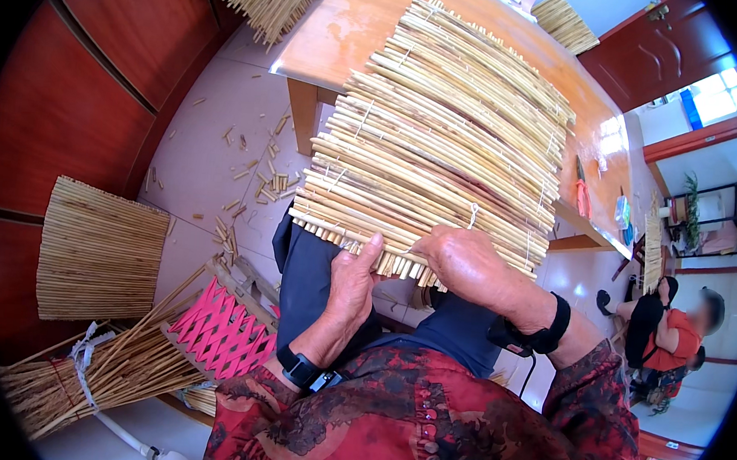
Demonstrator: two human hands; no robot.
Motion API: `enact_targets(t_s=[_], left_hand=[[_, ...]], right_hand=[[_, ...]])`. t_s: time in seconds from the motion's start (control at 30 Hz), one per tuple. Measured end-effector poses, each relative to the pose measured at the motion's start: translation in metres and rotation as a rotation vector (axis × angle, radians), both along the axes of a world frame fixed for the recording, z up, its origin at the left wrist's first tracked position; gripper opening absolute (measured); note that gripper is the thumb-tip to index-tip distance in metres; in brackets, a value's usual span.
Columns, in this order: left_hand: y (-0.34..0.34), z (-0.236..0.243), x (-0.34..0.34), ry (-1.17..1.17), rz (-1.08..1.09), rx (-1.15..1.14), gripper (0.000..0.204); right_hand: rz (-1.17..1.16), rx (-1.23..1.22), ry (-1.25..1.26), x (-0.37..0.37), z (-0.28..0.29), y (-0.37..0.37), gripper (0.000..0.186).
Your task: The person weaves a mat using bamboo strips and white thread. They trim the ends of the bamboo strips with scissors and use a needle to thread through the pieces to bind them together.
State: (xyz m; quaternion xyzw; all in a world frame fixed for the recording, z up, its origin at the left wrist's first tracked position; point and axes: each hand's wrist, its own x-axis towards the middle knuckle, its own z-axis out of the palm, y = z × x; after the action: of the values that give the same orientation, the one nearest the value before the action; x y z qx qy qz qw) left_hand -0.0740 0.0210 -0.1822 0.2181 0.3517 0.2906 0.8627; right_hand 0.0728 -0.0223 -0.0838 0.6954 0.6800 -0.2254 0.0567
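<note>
A mat of pale reed stalks (443, 141), tied in rows with thin white string, slopes from the wooden table (330, 48) down over my lap. My left hand (352, 282) grips its near edge, thumb on top and fingers hidden underneath. Just to its right, my right hand (462, 258) is closed against the same edge. The right fingertips are mostly hidden, so what they pinch cannot be made out. A loop of white string (474, 213) stands up from the mat beyond the right hand.
Red-handled pliers or cutters (582, 196) lie at the table's right. A finished-looking mat (100, 254) leans on the red cabinet (81, 56). Cut stubs (278, 185) litter the floor. Left are a stalk bundle (67, 388) and pink-strapped seat (221, 326). Another person (677, 337) sits far right.
</note>
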Motion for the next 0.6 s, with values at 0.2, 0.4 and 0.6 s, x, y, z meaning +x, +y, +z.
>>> enact_targets(t_s=[0.2, 0.4, 0.6], left_hand=[[0.0003, -0.0002, -0.0004, 0.007, -0.004, -0.007, 0.035], [0.0004, 0.0003, -0.0004, -0.002, 0.001, -0.005, 0.034], [0.0008, 0.0, -0.0004, 0.004, -0.007, -0.019, 0.036]], right_hand=[[-0.012, -0.023, 0.004, -0.0004, 0.0014, 0.0009, 0.02], [0.002, 0.113, 0.102, 0.0017, -0.0027, -0.0013, 0.014], [0.003, -0.033, 0.018, -0.0012, 0.0018, 0.0021, 0.02]])
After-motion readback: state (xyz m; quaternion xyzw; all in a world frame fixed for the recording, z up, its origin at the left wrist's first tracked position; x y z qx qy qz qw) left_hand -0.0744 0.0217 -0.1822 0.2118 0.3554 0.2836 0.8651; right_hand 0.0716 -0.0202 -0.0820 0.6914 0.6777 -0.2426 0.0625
